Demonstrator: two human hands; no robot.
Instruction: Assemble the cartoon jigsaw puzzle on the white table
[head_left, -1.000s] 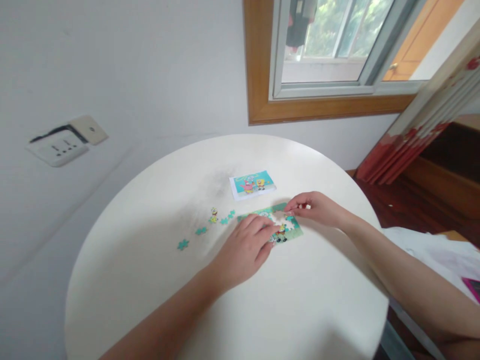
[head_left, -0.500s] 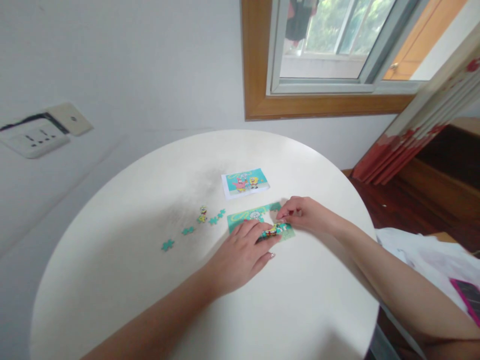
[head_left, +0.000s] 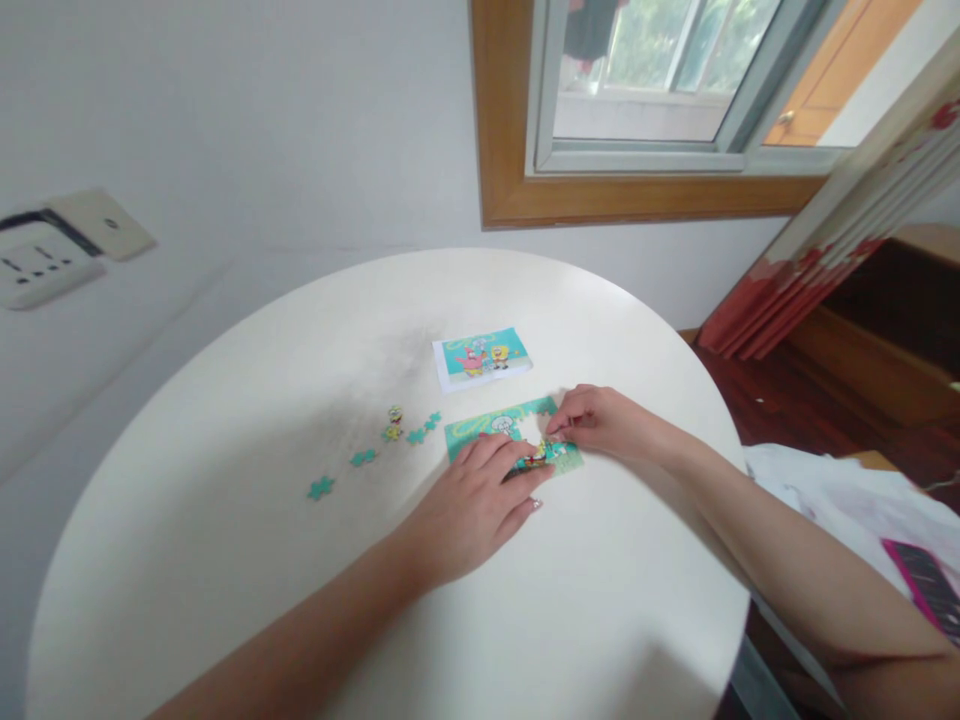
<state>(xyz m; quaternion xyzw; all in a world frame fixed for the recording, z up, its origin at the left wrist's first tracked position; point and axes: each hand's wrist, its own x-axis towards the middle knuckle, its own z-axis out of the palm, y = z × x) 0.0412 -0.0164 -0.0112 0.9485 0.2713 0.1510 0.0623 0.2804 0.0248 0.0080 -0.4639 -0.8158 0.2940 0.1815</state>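
Observation:
A partly assembled jigsaw puzzle (head_left: 469,428) with a teal cartoon picture lies on the white round table (head_left: 585,560). My left hand (head_left: 480,505) rests over its lower part, fingers stretched out and flat on it. At the puzzle's right side my right hand (head_left: 589,420) has its fingertips pinched together; whatever they hold is too small and hidden to make out. White gaps show in the puzzle between the two hands. Loose puzzle pieces, among them a yellow one (head_left: 394,424) and a teal one (head_left: 321,488), lie to the left.
Behind the puzzle lies a printed reference picture (head_left: 484,358) of the same cartoon. A wall with a socket (head_left: 45,265) and a window (head_left: 637,100) borders the table's far side. To the right are a curtain (head_left: 795,280) and a white cloth or bag (head_left: 810,490).
The whole view has shifted slightly, so everything sits a little further left and higher. Both hands keep nearly the same places on the puzzle.

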